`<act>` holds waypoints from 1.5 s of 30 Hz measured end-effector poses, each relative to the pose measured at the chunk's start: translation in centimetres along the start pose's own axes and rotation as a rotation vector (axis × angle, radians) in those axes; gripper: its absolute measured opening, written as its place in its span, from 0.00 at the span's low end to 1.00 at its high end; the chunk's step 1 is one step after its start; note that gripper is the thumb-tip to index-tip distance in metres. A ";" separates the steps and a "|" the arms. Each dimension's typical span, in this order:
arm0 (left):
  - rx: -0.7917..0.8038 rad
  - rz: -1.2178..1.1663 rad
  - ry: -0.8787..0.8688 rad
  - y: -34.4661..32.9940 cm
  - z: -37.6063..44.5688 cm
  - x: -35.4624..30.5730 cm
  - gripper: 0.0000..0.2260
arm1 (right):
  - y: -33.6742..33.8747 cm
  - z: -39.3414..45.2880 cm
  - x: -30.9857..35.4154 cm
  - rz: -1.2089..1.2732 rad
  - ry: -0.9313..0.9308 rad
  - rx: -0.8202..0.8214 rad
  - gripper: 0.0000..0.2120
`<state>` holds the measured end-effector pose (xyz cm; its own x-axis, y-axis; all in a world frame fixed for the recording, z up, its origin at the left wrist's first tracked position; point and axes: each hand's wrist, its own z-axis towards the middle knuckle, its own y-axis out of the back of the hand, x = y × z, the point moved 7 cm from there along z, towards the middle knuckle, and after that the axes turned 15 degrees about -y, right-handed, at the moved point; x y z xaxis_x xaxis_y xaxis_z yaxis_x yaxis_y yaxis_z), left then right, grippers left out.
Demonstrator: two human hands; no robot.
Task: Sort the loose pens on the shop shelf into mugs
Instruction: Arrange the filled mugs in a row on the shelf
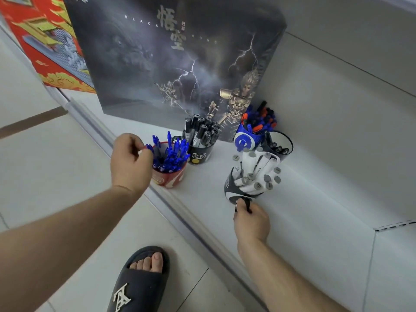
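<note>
My left hand (pixel 131 162) pinches a blue pen (pixel 150 149) at the red mug (pixel 170 176) rim, its shaft pointing down into the mug; my right hand (pixel 251 218) grips the tilted black mug (pixel 234 190) handle.

Bare shelf (pixel 315 188) right of mugs (pixel 247 181)

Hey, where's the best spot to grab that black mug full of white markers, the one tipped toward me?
Probably by its handle, from the near side. The mug of white markers leans toward the shelf edge with the handle facing out, where the right hand grips it.
</note>
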<state>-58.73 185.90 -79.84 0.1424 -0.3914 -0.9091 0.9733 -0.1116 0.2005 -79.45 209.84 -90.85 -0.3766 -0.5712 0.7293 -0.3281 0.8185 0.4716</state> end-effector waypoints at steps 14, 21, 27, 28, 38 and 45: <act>0.560 0.157 0.416 -3.7 0.8 7.3 0.08 | 8.0 1.5 1.7 0.193 -0.057 -0.058 0.13; 0.950 0.334 0.246 -4.6 -4.6 5.8 0.16 | 10.5 2.3 0.7 0.285 -0.103 -0.045 0.11; 0.916 0.307 0.198 -8.1 -6.5 2.9 0.15 | 10.8 6.2 1.4 0.306 -0.138 -0.089 0.13; 0.917 0.295 0.196 -8.7 -6.9 2.5 0.15 | 10.5 6.8 1.5 0.311 -0.149 -0.087 0.13; 0.910 0.115 0.269 -11.3 -9.3 1.3 0.17 | 8.2 12.4 4.7 0.161 -0.112 -0.133 0.15; 0.907 0.133 0.305 -11.8 -9.8 1.8 0.16 | 7.1 14.3 5.2 0.044 -0.104 -0.117 0.22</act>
<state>-68.22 195.51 -87.40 0.4065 -0.2118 -0.8888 0.4549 -0.7967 0.3979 -96.17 211.87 -90.83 -0.4779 -0.5325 0.6986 -0.2081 0.8413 0.4989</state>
